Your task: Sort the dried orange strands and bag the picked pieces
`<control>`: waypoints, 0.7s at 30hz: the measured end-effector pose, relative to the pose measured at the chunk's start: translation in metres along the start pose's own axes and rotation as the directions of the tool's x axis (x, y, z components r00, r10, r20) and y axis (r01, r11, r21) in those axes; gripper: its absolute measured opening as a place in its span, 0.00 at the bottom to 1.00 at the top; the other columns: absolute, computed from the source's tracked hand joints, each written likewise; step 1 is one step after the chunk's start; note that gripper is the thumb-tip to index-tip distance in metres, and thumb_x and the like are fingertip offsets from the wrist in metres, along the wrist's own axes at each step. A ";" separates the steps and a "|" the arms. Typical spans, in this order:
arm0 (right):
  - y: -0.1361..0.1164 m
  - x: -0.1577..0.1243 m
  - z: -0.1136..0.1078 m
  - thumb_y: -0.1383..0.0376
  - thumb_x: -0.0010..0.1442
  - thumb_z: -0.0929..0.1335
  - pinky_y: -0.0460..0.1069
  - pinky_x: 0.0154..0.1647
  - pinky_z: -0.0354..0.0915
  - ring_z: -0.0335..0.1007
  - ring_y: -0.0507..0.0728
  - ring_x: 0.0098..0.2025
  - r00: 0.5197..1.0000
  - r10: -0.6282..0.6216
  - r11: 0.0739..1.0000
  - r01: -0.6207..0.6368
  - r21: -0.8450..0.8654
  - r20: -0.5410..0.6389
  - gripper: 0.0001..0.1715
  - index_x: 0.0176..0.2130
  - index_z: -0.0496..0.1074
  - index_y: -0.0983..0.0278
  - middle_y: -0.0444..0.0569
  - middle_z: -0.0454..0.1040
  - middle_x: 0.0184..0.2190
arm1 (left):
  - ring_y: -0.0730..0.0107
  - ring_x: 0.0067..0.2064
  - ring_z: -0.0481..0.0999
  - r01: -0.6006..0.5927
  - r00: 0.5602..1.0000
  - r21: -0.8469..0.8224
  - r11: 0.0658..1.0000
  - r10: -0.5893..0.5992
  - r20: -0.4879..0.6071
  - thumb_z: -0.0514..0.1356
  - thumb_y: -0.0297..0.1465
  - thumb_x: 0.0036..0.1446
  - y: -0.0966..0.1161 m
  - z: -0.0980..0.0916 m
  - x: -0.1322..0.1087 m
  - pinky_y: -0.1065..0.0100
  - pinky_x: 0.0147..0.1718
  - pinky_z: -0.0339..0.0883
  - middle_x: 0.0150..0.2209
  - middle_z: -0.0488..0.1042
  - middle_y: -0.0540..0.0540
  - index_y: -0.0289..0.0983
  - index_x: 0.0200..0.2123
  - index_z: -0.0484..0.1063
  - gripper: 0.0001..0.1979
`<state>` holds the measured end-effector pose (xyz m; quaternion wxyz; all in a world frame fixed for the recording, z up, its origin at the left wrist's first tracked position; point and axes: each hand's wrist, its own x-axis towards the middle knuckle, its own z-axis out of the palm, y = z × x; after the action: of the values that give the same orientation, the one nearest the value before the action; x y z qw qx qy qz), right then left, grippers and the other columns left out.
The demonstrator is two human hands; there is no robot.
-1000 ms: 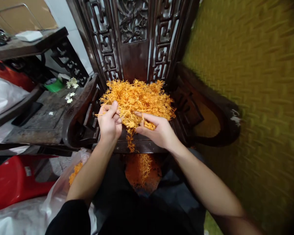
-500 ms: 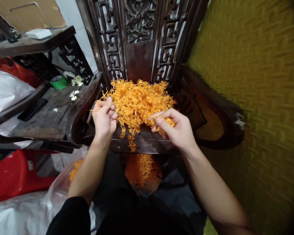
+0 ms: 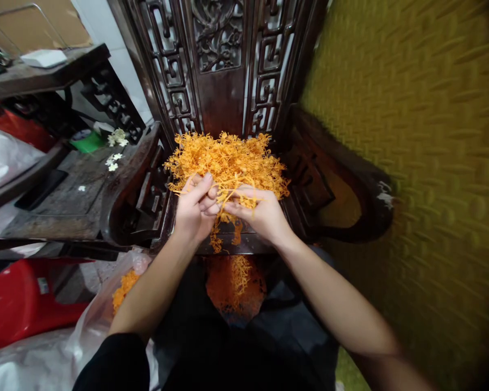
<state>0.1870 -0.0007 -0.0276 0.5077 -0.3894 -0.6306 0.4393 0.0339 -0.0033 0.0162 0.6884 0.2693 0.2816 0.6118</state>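
Note:
A loose heap of orange, curly, branching strands [image 3: 224, 155] lies on the seat of a dark carved wooden chair [image 3: 220, 100], a few sprigs hanging over its front edge. My left hand [image 3: 195, 209] is closed at the near side of the heap, thumb against fingers, with thin orange strands at its fingertips. Close beside it, my right hand [image 3: 261, 212] pinches a small bunch of the same strands, its fingertips almost meeting the left ones. The fingers partly hide the strands between them.
Below the seat, an orange-red container [image 3: 224, 288] holds more strands. A clear plastic bag [image 3: 93, 309] with orange pieces stands at left, near a red plastic stool [image 3: 20, 304]. On another wooden seat lie green tape [image 3: 87, 141], white flowers [image 3: 113, 161] and a dark flat object [image 3: 41, 190].
My left hand has moved right, and my right hand has moved left, so they now come together in front of the heap. The view has shifted slightly right.

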 end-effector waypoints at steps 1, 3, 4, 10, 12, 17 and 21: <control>0.000 0.000 0.002 0.51 0.55 0.76 0.52 0.36 0.69 0.72 0.56 0.35 0.999 -0.009 0.999 0.010 0.035 -0.033 0.18 0.37 0.82 0.62 0.47 0.75 0.31 | 0.88 0.15 0.49 0.009 1.000 -0.001 1.000 -0.009 -0.005 0.66 0.27 0.58 -0.002 0.000 0.001 0.82 0.14 0.43 0.20 0.64 0.56 0.36 0.27 0.58 0.17; -0.002 0.001 0.006 0.50 0.57 0.74 0.52 0.35 0.69 0.72 0.57 0.35 0.997 -0.036 0.996 0.041 0.076 -0.064 0.18 0.40 0.81 0.61 0.47 0.75 0.31 | 0.88 0.15 0.49 0.002 1.000 0.012 1.000 -0.001 -0.028 0.67 0.27 0.57 -0.006 0.002 0.002 0.82 0.14 0.43 0.19 0.63 0.57 0.36 0.26 0.58 0.18; -0.003 0.000 0.007 0.51 0.58 0.74 0.52 0.37 0.70 0.72 0.57 0.36 0.995 -0.062 0.995 0.067 0.069 -0.076 0.17 0.40 0.81 0.61 0.47 0.75 0.32 | 0.88 0.15 0.49 -0.010 0.999 0.024 1.000 0.011 -0.044 0.68 0.27 0.56 -0.008 0.002 0.002 0.82 0.14 0.43 0.19 0.62 0.57 0.37 0.26 0.58 0.19; -0.009 -0.003 0.004 0.57 0.62 0.71 0.51 0.39 0.68 0.70 0.55 0.35 0.966 -0.195 0.976 0.172 -0.136 -0.172 0.11 0.34 0.74 0.63 0.46 0.74 0.31 | 0.87 0.16 0.51 -0.061 0.997 0.039 0.997 0.063 -0.034 0.68 0.26 0.54 -0.009 0.004 -0.001 0.81 0.15 0.43 0.20 0.64 0.56 0.36 0.26 0.59 0.18; -0.006 -0.003 -0.002 0.61 0.62 0.70 0.50 0.37 0.66 0.68 0.54 0.32 0.946 -0.248 0.933 0.176 -0.315 -0.207 0.10 0.31 0.70 0.63 0.45 0.72 0.29 | 0.86 0.16 0.51 -0.078 0.997 -0.020 0.997 0.078 -0.024 0.65 0.24 0.57 -0.003 0.004 -0.001 0.81 0.15 0.43 0.20 0.62 0.55 0.36 0.25 0.58 0.16; 0.014 0.012 -0.036 0.67 0.61 0.68 0.52 0.37 0.62 0.65 0.55 0.32 0.919 -0.344 0.733 0.133 -0.667 -0.195 0.10 0.27 0.65 0.62 0.48 0.70 0.29 | 0.85 0.16 0.49 -0.013 0.994 -0.104 0.994 0.002 -0.106 0.55 0.19 0.59 0.020 0.004 -0.002 0.80 0.13 0.41 0.19 0.56 0.55 0.36 0.25 0.58 0.13; 0.032 0.026 -0.073 0.66 0.57 0.69 0.54 0.37 0.66 0.66 0.57 0.31 0.827 -0.300 0.791 -0.063 -0.609 -0.475 0.07 0.28 0.69 0.63 0.51 0.73 0.29 | 0.86 0.15 0.49 -0.129 0.986 -0.177 0.976 0.108 -0.125 0.54 0.21 0.63 0.039 -0.006 -0.001 0.79 0.12 0.41 0.21 0.54 0.56 0.36 0.26 0.57 0.13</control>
<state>0.2558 0.0451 -0.0432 0.5441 -0.5964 -0.5879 0.0513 0.0028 0.0002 0.0403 0.6554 0.1848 0.2461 0.6897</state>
